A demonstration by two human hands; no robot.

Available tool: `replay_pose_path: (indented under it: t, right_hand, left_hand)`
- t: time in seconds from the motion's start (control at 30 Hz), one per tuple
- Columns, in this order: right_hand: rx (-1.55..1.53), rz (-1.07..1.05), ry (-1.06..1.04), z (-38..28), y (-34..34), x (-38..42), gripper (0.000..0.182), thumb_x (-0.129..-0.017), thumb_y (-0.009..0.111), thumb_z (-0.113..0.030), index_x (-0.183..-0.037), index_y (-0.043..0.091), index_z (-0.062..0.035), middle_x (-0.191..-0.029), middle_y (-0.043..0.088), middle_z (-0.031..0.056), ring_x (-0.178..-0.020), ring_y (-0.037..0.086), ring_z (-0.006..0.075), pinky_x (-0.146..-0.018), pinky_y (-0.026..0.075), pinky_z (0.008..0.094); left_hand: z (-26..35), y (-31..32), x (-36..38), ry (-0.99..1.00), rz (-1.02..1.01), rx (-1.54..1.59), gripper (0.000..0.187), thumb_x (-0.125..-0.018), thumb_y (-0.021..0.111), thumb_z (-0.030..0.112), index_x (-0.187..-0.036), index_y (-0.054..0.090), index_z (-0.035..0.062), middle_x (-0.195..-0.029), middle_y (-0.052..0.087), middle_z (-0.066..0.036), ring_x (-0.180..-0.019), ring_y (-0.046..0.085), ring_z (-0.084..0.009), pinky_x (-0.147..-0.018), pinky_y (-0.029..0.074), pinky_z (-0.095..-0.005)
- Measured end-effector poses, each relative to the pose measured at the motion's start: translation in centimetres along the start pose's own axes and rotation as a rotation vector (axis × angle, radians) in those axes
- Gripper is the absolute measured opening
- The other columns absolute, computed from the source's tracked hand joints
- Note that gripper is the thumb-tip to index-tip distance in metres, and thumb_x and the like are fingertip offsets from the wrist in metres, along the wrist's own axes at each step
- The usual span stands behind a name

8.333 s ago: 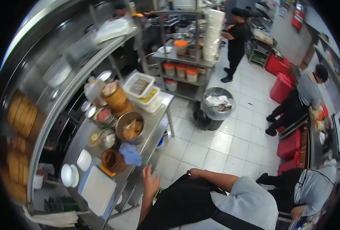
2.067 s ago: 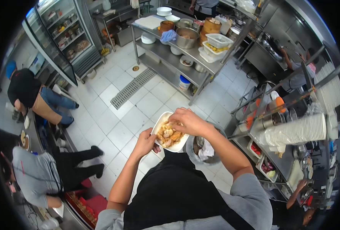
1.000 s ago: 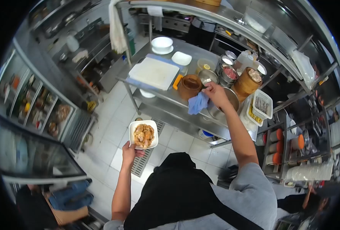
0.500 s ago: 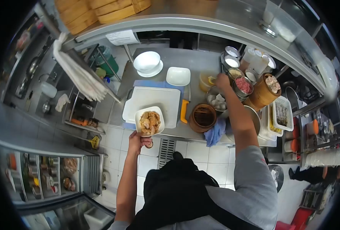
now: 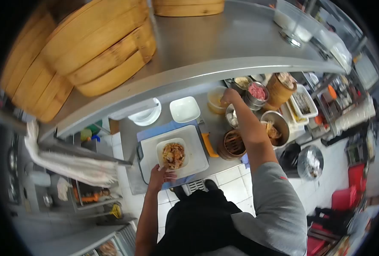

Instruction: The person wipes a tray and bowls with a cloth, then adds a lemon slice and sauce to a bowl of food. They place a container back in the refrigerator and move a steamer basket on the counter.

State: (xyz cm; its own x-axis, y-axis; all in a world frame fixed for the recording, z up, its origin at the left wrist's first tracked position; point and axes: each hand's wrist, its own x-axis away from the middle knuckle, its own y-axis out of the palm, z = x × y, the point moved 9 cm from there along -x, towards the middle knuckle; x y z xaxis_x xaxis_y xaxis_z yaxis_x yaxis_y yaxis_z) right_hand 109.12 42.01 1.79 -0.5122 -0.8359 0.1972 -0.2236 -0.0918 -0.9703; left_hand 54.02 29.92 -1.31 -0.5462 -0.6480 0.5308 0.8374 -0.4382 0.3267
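Note:
My left hand (image 5: 160,176) is at the near-left edge of a white square bowl (image 5: 159,150), thumb at the rim and fingers curled below it. Pieces of sauced, orange-brown food (image 5: 173,155) fill the bowl, which is over a white cutting board (image 5: 200,158). My right hand (image 5: 230,96) reaches to the right rim of a clear plastic tub (image 5: 213,102) with yellowish liquid. Its fingers are closed and point into the tub; whatever they hold is hidden. An empty white square dish (image 5: 185,109) sits between the cutting board and the tub.
A metal shelf (image 5: 206,64) with bamboo steamers (image 5: 108,47) overhangs the counter. Near my right arm stand a small steamer basket (image 5: 230,147), a metal bowl (image 5: 283,128) and a container of pink meat (image 5: 257,91). An orange-handled knife (image 5: 208,144) lies beside the board.
My view has tilted and shifted, bringing the shelf closer. The bowl at my left hand has moved from the board's near edge farther over it. My right hand remains at the tub.

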Motion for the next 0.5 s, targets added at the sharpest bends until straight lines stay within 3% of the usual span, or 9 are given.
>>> replay_pose_path:
  t: [0.07,0.1,0.17,0.2,0.27,0.33,0.5]
  right_hand:
    - [-0.08,-0.184,0.076,1.0,2.9,-0.2,0.036,-0.054,0.077,-0.026,-0.087,0.076,-0.0126,-0.101,0.07,0.0193,-0.098,0.068,0.0302,-0.083,0.055,0.0396]
    - [-0.031,-0.204,0.102,-0.3,0.8,2.5,0.037,-0.057,0.077,-0.026,-0.09,0.076,-0.0114,-0.103,0.07,0.0176,-0.1,0.068,0.0296,-0.084,0.055,0.0402]
    - [-0.065,-0.16,0.217,-1.6,-2.2,6.6,0.038,-0.063,0.077,-0.028,-0.097,0.074,-0.0109,-0.106,0.07,0.0163,-0.101,0.067,0.0299,-0.084,0.054,0.0409]
    - [-0.074,-0.156,0.222,-2.0,-1.9,7.2,0.038,-0.063,0.077,-0.028,-0.097,0.074,-0.0109,-0.106,0.07,0.0163,-0.101,0.067,0.0299,-0.084,0.054,0.0409]
    - [-0.153,0.091,0.247,-2.0,-3.6,7.7,0.041,-0.068,0.076,-0.031,-0.102,0.073,-0.0093,-0.109,0.069,0.0158,-0.104,0.066,0.0304,-0.086,0.054,0.0413]
    - [-0.194,0.118,0.254,-2.3,-4.4,9.1,0.043,-0.069,0.076,-0.032,-0.104,0.072,-0.009,-0.11,0.069,0.0154,-0.105,0.066,0.0308,-0.086,0.053,0.0418]
    - [-0.227,0.135,0.166,-2.1,-4.1,8.2,0.048,-0.069,0.075,-0.039,-0.106,0.069,-0.0087,-0.107,0.069,0.0142,-0.1,0.067,0.0329,-0.086,0.054,0.0419]
  left_hand:
    - [1.1,1.2,1.5,-0.079,-0.056,-0.059,0.047,-0.098,0.053,0.027,-0.127,0.034,-0.0039,-0.093,0.065,-0.025,-0.073,0.07,-0.0342,-0.058,0.06,-0.0406]
    - [1.4,0.9,2.1,-0.117,-0.041,-0.118,0.05,-0.098,0.054,0.03,-0.129,0.033,-0.0028,-0.094,0.065,-0.024,-0.073,0.07,-0.0336,-0.059,0.059,-0.0401]
    - [1.8,-0.7,2.6,-0.148,-0.027,-0.188,0.054,-0.097,0.055,0.033,-0.131,0.032,-0.0017,-0.094,0.065,-0.024,-0.074,0.07,-0.033,-0.059,0.059,-0.0395]
    - [2.2,-2.0,3.0,-0.073,-0.002,-0.189,0.055,-0.097,0.056,0.032,-0.133,0.03,-0.001,-0.095,0.065,-0.024,-0.075,0.07,-0.0332,-0.059,0.059,-0.038]
    - [3.2,-3.9,4.1,0.008,0.02,-0.195,0.057,-0.097,0.056,0.031,-0.135,0.027,-0.0003,-0.096,0.066,-0.025,-0.076,0.07,-0.0334,-0.059,0.059,-0.0365]
    - [4.1,-6.5,5.2,-0.029,0.149,-0.301,0.052,-0.097,0.055,0.028,-0.134,0.033,-0.0006,-0.095,0.066,-0.023,-0.075,0.07,-0.0313,-0.06,0.058,-0.0353]
    - [5.9,-8.0,7.0,0.056,0.093,-0.317,0.04,-0.097,0.052,0.02,-0.129,0.043,-0.0026,-0.092,0.067,-0.02,-0.072,0.07,-0.0271,-0.059,0.058,-0.0349]
